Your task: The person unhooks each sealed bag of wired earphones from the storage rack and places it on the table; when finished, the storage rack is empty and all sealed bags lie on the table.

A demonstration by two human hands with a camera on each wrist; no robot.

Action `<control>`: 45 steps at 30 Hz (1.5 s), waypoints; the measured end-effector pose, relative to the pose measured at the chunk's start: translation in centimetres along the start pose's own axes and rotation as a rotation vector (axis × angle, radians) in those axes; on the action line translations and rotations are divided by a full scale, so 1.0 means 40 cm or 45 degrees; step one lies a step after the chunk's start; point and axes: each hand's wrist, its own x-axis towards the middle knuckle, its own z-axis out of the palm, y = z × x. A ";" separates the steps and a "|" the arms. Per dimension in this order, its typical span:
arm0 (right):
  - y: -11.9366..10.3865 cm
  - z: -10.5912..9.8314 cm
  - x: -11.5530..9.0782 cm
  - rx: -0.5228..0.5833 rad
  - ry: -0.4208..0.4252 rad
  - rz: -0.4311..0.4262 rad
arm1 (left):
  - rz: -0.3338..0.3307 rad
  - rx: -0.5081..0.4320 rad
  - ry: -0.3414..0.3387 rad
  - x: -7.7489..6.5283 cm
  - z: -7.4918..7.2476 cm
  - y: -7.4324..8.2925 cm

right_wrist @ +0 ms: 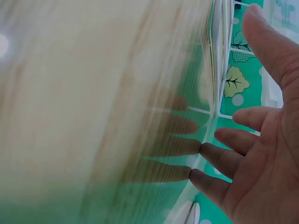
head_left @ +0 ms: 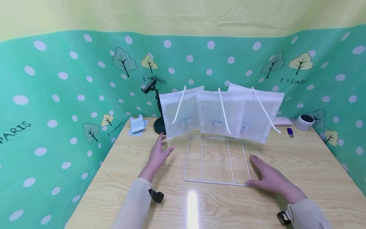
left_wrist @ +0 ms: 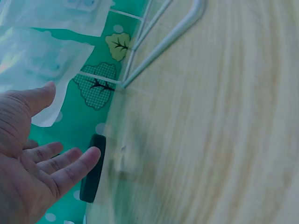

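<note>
A white wire display rack (head_left: 211,182) stands mid-table with its flat base towards me. From its slanting prongs hang three translucent pouches: a left pouch (head_left: 183,108), a middle pouch (head_left: 210,108) and a right pouch (head_left: 260,117), each with a small pale item inside. My left hand (head_left: 158,156) is left of the rack with fingers spread, holding nothing. Beside the base's right side my right hand (head_left: 268,176) has its fingers extended, the thumb right at the front corner. In the right wrist view its fingertips are close to the tabletop, with nothing held.
Behind the left hand are a black phone stand (head_left: 159,126) and a light blue folding holder (head_left: 137,124). At the back right lie a white mouse (head_left: 282,121), a purple USB stick (head_left: 290,132) and a white cylinder (head_left: 304,123). Green patterned cloth (head_left: 65,95) encloses the table.
</note>
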 end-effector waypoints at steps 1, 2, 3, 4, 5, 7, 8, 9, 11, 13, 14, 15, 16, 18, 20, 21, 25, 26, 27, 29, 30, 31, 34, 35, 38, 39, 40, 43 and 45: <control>-0.001 0.000 0.001 0.016 -0.009 -0.002 | 0.005 -0.038 0.009 0.007 -0.001 0.002; -0.002 -0.001 0.001 0.032 -0.014 -0.006 | 0.006 -0.074 0.016 0.013 -0.002 0.006; -0.003 -0.001 0.001 0.042 -0.019 -0.010 | 0.006 -0.104 0.018 0.019 -0.003 0.009; -0.003 -0.001 0.001 0.051 -0.021 -0.015 | 0.006 -0.134 0.018 0.024 -0.003 0.013; -0.003 -0.001 0.001 0.056 -0.025 -0.019 | 0.001 -0.158 0.018 0.029 -0.004 0.016; -0.001 -0.002 0.001 0.056 -0.034 -0.025 | -0.003 -0.201 0.014 0.039 -0.005 0.022; 0.000 -0.002 0.001 0.052 -0.038 -0.028 | -0.008 -0.220 0.016 0.043 -0.005 0.024; 0.002 -0.002 0.001 0.045 -0.041 -0.031 | -0.007 -0.242 0.020 0.047 -0.006 0.027; 0.005 -0.002 0.002 0.032 -0.049 -0.028 | -0.002 -0.276 0.034 0.055 -0.006 0.031; 0.007 -0.002 0.004 0.020 -0.059 -0.020 | 0.008 -0.300 0.048 0.061 -0.007 0.035; 0.007 -0.002 0.005 0.015 -0.063 -0.014 | 0.017 -0.316 0.052 0.063 -0.008 0.038; 0.007 -0.003 0.005 0.013 -0.067 -0.009 | 0.024 -0.329 0.055 0.065 -0.009 0.042; 0.007 -0.003 0.006 0.013 -0.071 -0.002 | 0.028 -0.338 0.055 0.068 -0.009 0.044; 0.006 -0.004 0.005 0.018 -0.078 0.007 | 0.037 -0.349 0.055 0.073 -0.012 0.048; 0.005 -0.006 0.005 0.023 -0.084 0.012 | 0.047 -0.335 0.058 0.078 -0.015 0.051; 0.004 -0.007 0.005 0.026 -0.086 0.013 | 0.057 -0.301 0.065 0.080 -0.016 0.053; 0.003 -0.008 0.005 0.024 -0.095 0.016 | 0.102 -0.172 0.100 0.089 -0.021 0.064; 0.003 -0.008 0.005 0.023 -0.096 0.017 | 0.111 -0.152 0.107 0.091 -0.022 0.068; 0.003 -0.007 0.005 0.021 -0.098 0.016 | 0.119 -0.140 0.112 0.094 -0.024 0.072; 0.004 -0.005 0.006 0.018 -0.100 0.016 | 0.128 -0.154 0.111 0.101 -0.027 0.075; 0.005 -0.004 0.006 0.016 -0.103 0.016 | 0.132 -0.167 0.111 0.104 -0.029 0.077; 0.005 -0.003 0.006 0.017 -0.104 0.017 | 0.137 -0.184 0.110 0.106 -0.031 0.081; 0.006 -0.002 0.007 0.016 -0.106 0.022 | 0.164 -0.228 0.109 0.114 -0.035 0.088; 0.006 -0.001 0.008 0.016 -0.106 0.025 | 0.169 -0.245 0.111 0.116 -0.035 0.091; 0.007 -0.001 0.007 0.014 -0.107 0.036 | 0.191 -0.276 0.110 0.124 -0.037 0.097; 0.007 -0.001 0.006 0.014 -0.108 0.038 | 0.196 -0.293 0.110 0.126 -0.037 0.099; 0.007 -0.001 0.005 0.013 -0.107 0.039 | 0.197 -0.307 0.115 0.128 -0.037 0.101; 0.009 0.000 0.004 0.016 -0.103 0.031 | 0.201 -0.364 0.134 0.134 -0.037 0.105; 0.010 0.000 0.004 0.015 -0.100 0.023 | 0.189 -0.403 0.143 0.136 -0.037 0.110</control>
